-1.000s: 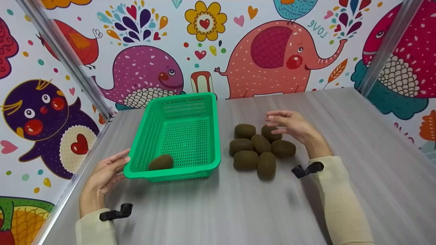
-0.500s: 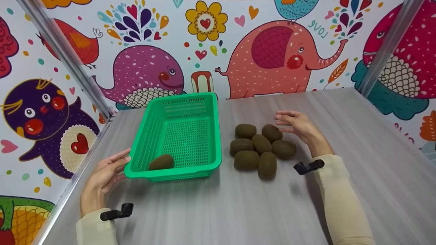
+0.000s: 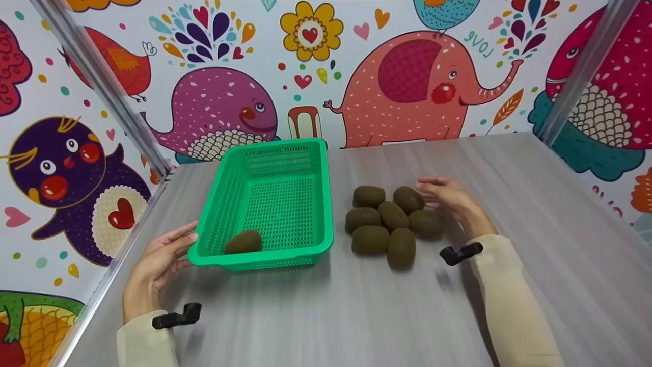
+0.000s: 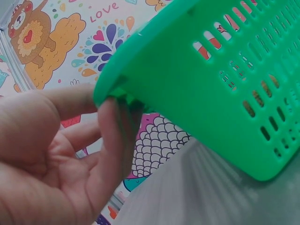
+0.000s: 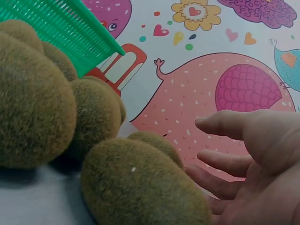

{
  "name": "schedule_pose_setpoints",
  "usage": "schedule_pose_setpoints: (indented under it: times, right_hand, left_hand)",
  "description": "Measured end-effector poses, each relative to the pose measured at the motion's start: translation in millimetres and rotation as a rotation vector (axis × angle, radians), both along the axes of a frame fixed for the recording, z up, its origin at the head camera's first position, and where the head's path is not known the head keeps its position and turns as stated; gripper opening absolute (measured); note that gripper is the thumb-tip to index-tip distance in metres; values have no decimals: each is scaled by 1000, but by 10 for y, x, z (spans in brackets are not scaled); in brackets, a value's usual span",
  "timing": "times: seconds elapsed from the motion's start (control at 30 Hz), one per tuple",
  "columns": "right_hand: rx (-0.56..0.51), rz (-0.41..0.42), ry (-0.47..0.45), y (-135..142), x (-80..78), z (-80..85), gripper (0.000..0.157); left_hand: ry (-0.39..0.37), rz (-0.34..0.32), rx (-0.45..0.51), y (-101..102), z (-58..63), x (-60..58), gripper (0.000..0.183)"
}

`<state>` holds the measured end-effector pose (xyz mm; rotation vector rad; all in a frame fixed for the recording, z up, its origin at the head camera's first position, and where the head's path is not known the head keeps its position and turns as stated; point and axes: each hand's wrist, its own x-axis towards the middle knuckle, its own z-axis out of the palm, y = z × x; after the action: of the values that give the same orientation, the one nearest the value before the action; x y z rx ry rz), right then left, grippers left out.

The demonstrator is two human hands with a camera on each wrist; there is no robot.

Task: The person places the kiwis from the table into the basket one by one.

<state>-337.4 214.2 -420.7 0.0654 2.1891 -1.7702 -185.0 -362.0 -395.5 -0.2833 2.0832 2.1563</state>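
A green plastic basket [image 3: 327,204] stands on the table with one brown fuzzy kiwi [image 3: 243,242] inside, near its front wall. My left hand [image 3: 155,265] holds the basket's near left corner; in the left wrist view the fingers [image 4: 115,136] bend in under the rim. Right of the basket, several more kiwis [image 3: 393,216] lie in a tight cluster. My right hand [image 3: 453,201] is beside the far right of that cluster, fingers loosely spread and nothing in them. In the right wrist view its fingertips are right at the edge of the nearest kiwi [image 5: 140,183].
The grey wood-grain table [image 3: 356,311] ends at a wall [image 3: 351,76] printed with cartoon animals. Metal posts [image 3: 580,76] rise at the back corners. A black wrist mount [image 3: 175,317] sits on each sleeve.
My right hand has drawn back to the right from over the far kiwi and then lowered beside the cluster. The left hand and the basket keep their places.
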Motion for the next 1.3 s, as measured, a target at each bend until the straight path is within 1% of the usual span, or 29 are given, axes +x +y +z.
schedule_pose_setpoints:
  times: [0.1, 0.2, 0.37, 0.63, 0.93, 1.0, 1.1, 1.3]
  right_hand:
    - [45, 12, 2, -31, -1, -25, 66]
    - [81, 7, -7, -69, -6, -55, 64]
    - [135, 15, 6, -117, -12, -91, 62]
    - [147, 23, 1, -117, -21, -103, 63]
    - [177, 12, 2, -107, -24, -111, 64]
    - [178, 5, -1, -97, -19, -107, 64]
    - [150, -18, -18, -86, -8, -91, 62]
    - [59, -97, -42, -77, 7, -28, 60]
  left_hand:
    - [-8, 6, -4, 4, 1, -2, 23]
    - [-14, 6, -6, -1, -4, -5, 23]
    - [-14, 4, 9, -10, 2, -12, 25]
    - [-15, -12, 22, -27, 4, -27, 23]
    - [-17, 2, 28, -23, -17, -11, 24]
    - [-14, -3, 22, -19, -11, -5, 23]
    - [-10, -6, 22, -16, -5, -6, 23]
    - [-15, -7, 35, -21, 2, -15, 23]
